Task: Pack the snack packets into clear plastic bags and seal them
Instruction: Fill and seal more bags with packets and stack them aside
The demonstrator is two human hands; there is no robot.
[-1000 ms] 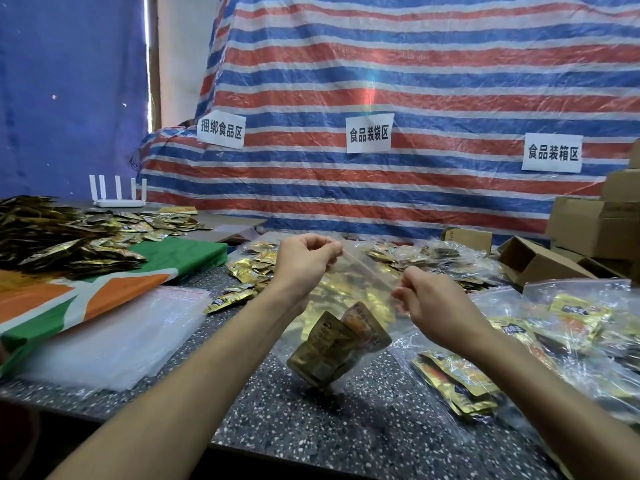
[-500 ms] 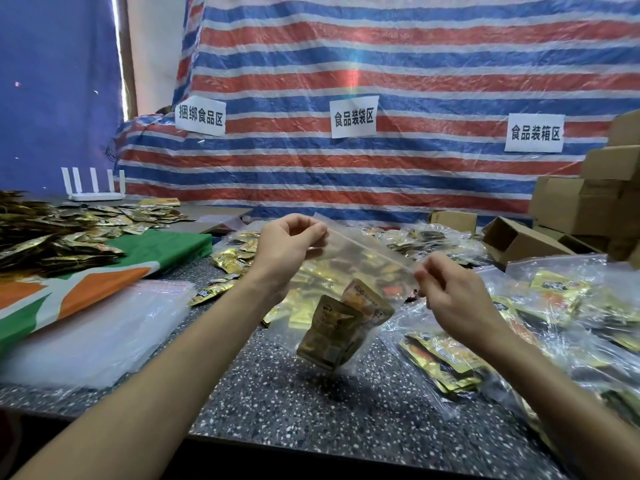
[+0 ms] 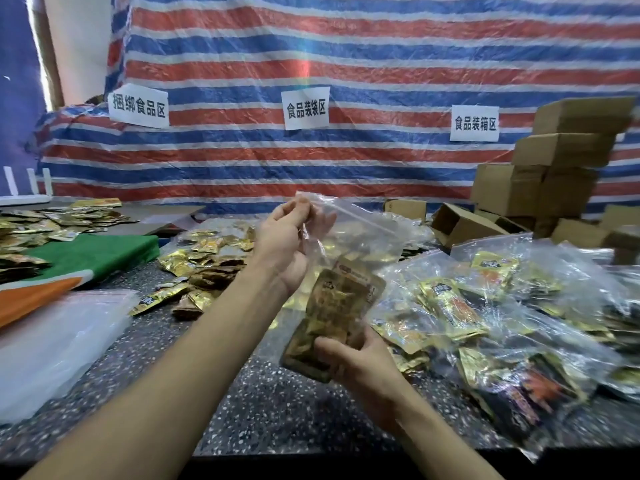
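Note:
A clear plastic zip bag (image 3: 360, 233) hangs above the speckled table (image 3: 277, 410) with gold-brown snack packets (image 3: 332, 306) inside its lower part. My left hand (image 3: 287, 244) pinches the bag's top left corner at the zip strip. My right hand (image 3: 353, 362) grips the bag's bottom around the packets from below. Loose gold snack packets (image 3: 204, 265) lie in a pile behind my left arm. Filled clear bags of packets (image 3: 485, 313) are heaped at the right.
A stack of flat clear bags (image 3: 52, 344) lies at the left front, beside a green and orange cloth (image 3: 93, 254). More loose packets (image 3: 62, 223) cover the far left. Cardboard boxes (image 3: 561, 168) are stacked at the back right. A striped tarp with paper signs hangs behind.
My right hand let go of the bag's top edge and dropped down to grip its bottom around the packets. The left hand stays pinched on the top corner. The view shifted left.

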